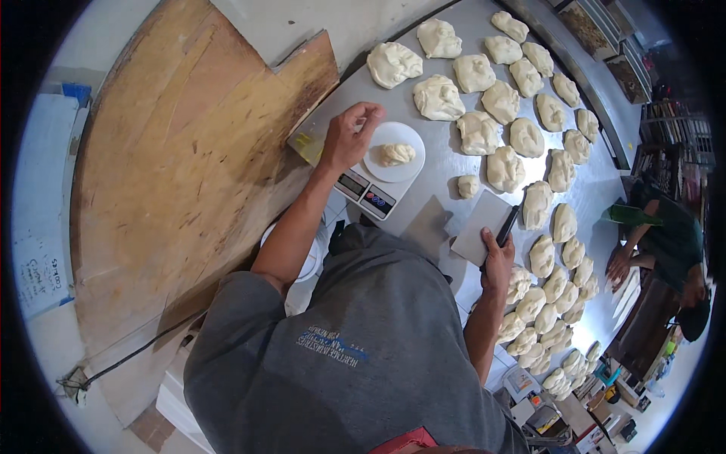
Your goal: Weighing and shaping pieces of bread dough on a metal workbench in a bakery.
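My left hand (352,136) hovers over the left rim of the white kitchen scale (402,188), its fingers curled together; whether anything is inside them is hidden. A small lump of dough (397,154) rests on the scale's round plate, just right of that hand. My right hand (497,261) grips a dough scraper (482,225) by its black handle, with the flat metal blade pointing left above the steel table. Beyond the blade sits another small dough piece (468,186), next to a larger dough lump (505,169).
Many dough lumps (473,73) cover the steel table (423,198) to the far side and right. A wooden board (189,151) stands at the left. Across the table at the right, another person (673,234) leans in with hands on the surface.
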A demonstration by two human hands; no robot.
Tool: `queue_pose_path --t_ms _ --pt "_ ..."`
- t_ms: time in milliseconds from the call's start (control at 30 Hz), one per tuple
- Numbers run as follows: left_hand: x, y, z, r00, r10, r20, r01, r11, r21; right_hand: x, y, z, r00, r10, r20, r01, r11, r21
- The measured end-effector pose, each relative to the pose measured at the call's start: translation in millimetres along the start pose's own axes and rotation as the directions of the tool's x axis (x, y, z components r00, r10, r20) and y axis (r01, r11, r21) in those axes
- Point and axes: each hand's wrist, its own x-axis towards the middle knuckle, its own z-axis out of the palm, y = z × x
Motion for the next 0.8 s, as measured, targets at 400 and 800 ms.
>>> queue_pose_path --t_ms 400,800 --pt "-24 -32 46 0.896 0.308 0.320 -0.424 0.809 0.408 -3 1 12 0.999 -0.029 0.027 0.031 0.998 -0.061" --pt "-86 -14 108 0.825 0.182 0.535 -0.343 0.914 0.218 4 15 33 0.968 -0.245 0.053 0.244 0.876 -0.416"
